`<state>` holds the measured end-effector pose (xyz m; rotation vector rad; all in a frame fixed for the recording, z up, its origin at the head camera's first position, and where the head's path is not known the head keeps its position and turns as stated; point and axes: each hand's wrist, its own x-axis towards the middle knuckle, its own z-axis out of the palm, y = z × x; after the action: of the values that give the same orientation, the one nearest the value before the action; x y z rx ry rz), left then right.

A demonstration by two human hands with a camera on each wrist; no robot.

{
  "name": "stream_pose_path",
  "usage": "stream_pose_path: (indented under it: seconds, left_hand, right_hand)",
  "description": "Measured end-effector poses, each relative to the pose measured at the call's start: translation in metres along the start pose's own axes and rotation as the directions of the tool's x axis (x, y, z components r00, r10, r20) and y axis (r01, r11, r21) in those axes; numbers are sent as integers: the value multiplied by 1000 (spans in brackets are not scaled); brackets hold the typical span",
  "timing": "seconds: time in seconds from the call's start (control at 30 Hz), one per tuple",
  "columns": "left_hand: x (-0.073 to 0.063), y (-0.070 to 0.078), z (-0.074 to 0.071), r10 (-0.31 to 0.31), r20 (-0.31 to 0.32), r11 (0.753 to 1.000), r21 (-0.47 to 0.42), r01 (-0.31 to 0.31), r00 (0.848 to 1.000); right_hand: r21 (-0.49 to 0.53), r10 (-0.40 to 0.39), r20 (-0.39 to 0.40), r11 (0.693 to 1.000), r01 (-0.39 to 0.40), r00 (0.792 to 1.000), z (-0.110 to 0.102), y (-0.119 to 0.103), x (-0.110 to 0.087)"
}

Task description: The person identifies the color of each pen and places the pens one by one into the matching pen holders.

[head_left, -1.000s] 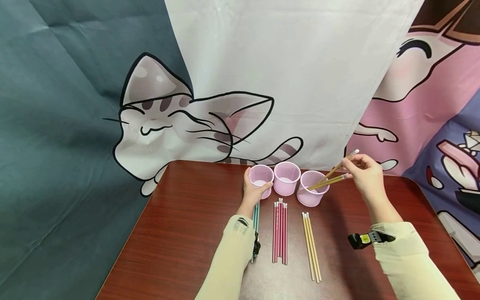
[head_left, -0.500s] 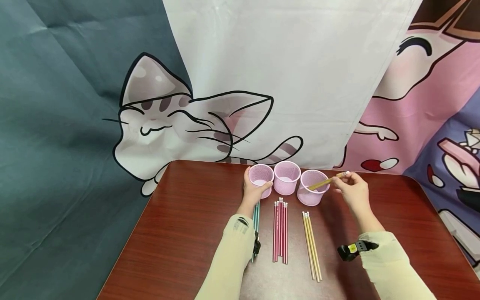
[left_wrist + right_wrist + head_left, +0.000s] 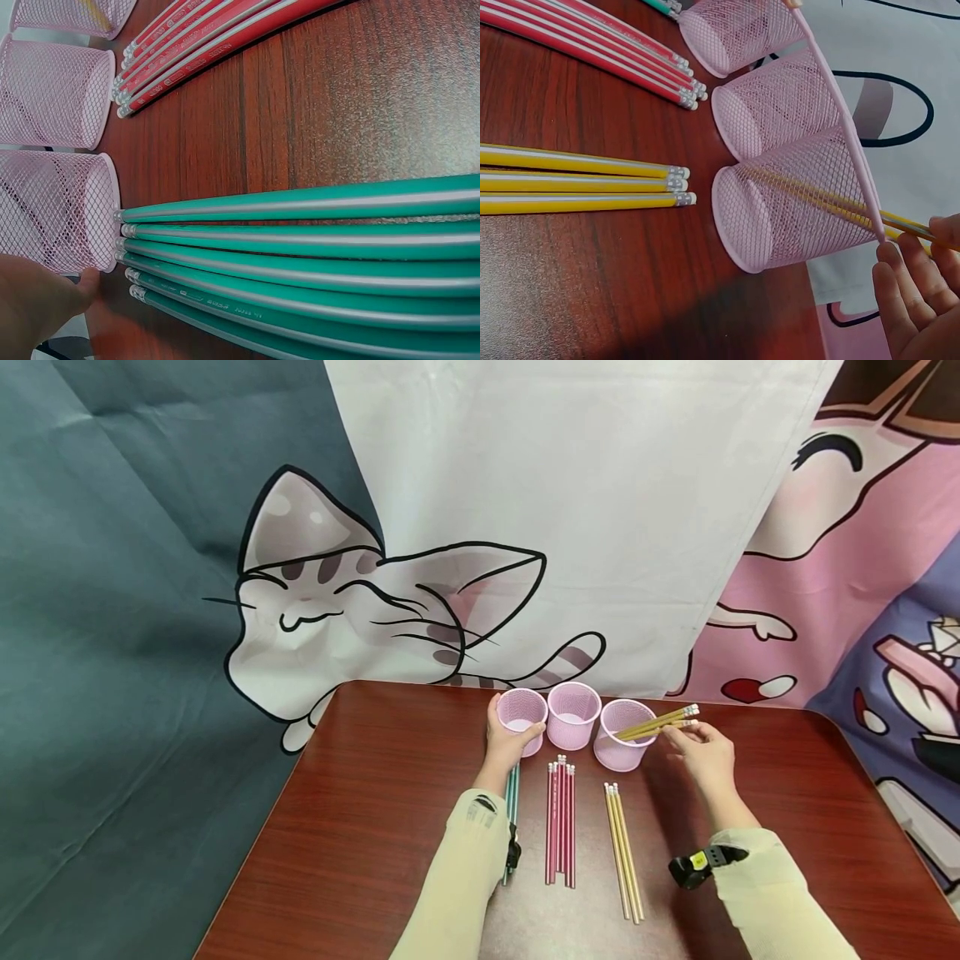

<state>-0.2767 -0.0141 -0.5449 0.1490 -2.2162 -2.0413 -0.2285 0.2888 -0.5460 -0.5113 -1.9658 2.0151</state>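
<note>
Three pink mesh pencil cups stand in a row. My left hand [image 3: 507,745] grips the left cup [image 3: 522,710], thumb at its near side and fingers around its left. The middle cup [image 3: 573,718] stands beside it. Yellow pencils [image 3: 652,725] lean in the right cup [image 3: 619,753], eraser ends sticking out over its right rim. Just right of that rim, my right hand [image 3: 705,762] pinches one yellow pencil [image 3: 900,222] between thumb and fingers, its lower part inside the cup. In the right wrist view the fingertips are close to the rim.
On the brown table [image 3: 390,827] lie red pencils [image 3: 561,827], three yellow pencils [image 3: 624,856] and green pencils [image 3: 300,247], partly under my left forearm in the head view. A printed cloth [image 3: 570,527] hangs behind the table's far edge.
My right hand has come down and left toward the right cup, lowering a yellow pencil from a steep slant until it leans low beside the others. The left hand has stayed on its cup.
</note>
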Motion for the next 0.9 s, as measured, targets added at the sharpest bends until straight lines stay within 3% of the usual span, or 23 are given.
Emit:
stream_pose_path:
  seconds: [0.03, 0.13, 0.2, 0.37, 0.53, 0.63, 0.73, 0.9]
  left_hand:
    - [0, 0, 0, -1, 0, 1000, -1, 1, 1000]
    - [-1, 0, 0, -2, -3, 1000, 1, 2, 1000]
    - [-1, 1, 0, -4, -5, 1000, 7, 4, 1000]
    - [-1, -1, 0, -3, -7, 1000, 10, 3, 1000]
    - [-1, -1, 1, 1, -6, 1000, 8, -1, 1000]
    - [-2, -1, 1, 0, -6, 1000, 19, 0, 1000]
    - [-1, -1, 1, 1, -7, 1000, 31, 0, 1000]
    - [1, -1, 0, -7, -6, 1000, 22, 7, 1000]
  right_hand:
    - [-22, 4, -23, 1000, -5, 1000, -2, 10, 7]
    - [44, -12, -39, 999, 14, 999, -10, 40, 24]
    - [29, 36, -70, 999, -34, 997, -2, 19, 10]
    - [-21, 171, -81, 985, -173, 982, 20, -57, -40]
    - [10, 153, -58, 988, -153, 986, 15, -44, -36]
    - [41, 202, -61, 979, -199, 978, 12, -43, -35]
    - [-2, 252, -72, 967, -253, 965, 12, -49, -38]
    - [-128, 269, -7, 955, -267, 963, 9, -50, -44]
